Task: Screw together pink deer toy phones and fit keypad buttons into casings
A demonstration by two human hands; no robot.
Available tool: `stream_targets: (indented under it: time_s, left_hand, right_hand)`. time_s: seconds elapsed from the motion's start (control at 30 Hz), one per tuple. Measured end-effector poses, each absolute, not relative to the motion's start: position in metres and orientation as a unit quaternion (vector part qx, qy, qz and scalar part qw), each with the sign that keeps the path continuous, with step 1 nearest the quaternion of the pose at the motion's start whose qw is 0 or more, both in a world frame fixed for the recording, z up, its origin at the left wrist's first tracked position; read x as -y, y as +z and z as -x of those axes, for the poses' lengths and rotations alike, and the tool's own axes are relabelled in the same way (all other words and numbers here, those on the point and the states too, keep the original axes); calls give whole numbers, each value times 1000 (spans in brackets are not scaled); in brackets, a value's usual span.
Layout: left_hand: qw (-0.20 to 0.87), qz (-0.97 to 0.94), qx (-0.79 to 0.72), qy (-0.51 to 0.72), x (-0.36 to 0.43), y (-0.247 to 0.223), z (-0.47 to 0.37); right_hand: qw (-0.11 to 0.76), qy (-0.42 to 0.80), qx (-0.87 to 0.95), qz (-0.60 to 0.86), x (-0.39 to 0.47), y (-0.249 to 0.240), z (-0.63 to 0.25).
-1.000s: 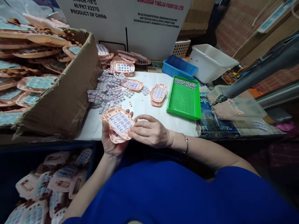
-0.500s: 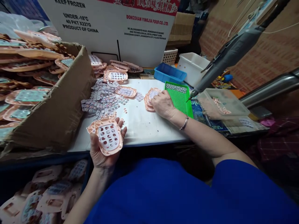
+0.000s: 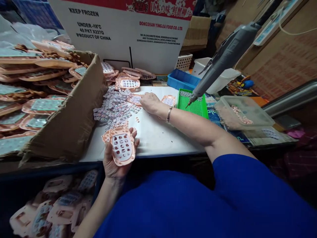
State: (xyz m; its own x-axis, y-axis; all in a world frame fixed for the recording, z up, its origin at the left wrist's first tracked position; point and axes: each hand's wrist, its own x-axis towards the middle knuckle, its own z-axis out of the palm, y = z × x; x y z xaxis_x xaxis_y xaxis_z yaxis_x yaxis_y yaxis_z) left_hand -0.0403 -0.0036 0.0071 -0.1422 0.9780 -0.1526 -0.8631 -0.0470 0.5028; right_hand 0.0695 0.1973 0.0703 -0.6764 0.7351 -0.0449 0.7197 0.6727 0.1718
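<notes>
The left hand point(image 3: 115, 168) was half closed around a pink shell point(image 3: 123, 147), thumb at its left rim and fingers behind, at the near edge of the desk point(image 3: 158, 135), left of the middle. That shell's grid of holes faced the wearer. The right hand point(image 3: 150, 103) was stretched toward the far edge, fingers bent over the right end of a second shell point(image 3: 133, 99); whether it gripped this could not be told. Loose pads point(image 3: 111, 105) lay heaped just left of there, toward the left edge. A third shell point(image 3: 168, 100), partly hidden by the right wrist, lay beside the green tray point(image 3: 199, 110) near the far right corner. More shells point(image 3: 127, 83) were piled along the far edge.
</notes>
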Motion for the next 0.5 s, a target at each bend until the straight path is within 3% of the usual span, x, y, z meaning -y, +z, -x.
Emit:
stream_targets:
  time_s: [0.33,0.5]
  left_hand:
    - [678,-106,-198,700,6,2,50]
    - [680,-118,-192,698,7,11,48]
  right_hand:
    - [22,89,-901,-424,-191,84,-96]
    - [8,113,-937,-330,-165,84,-134]
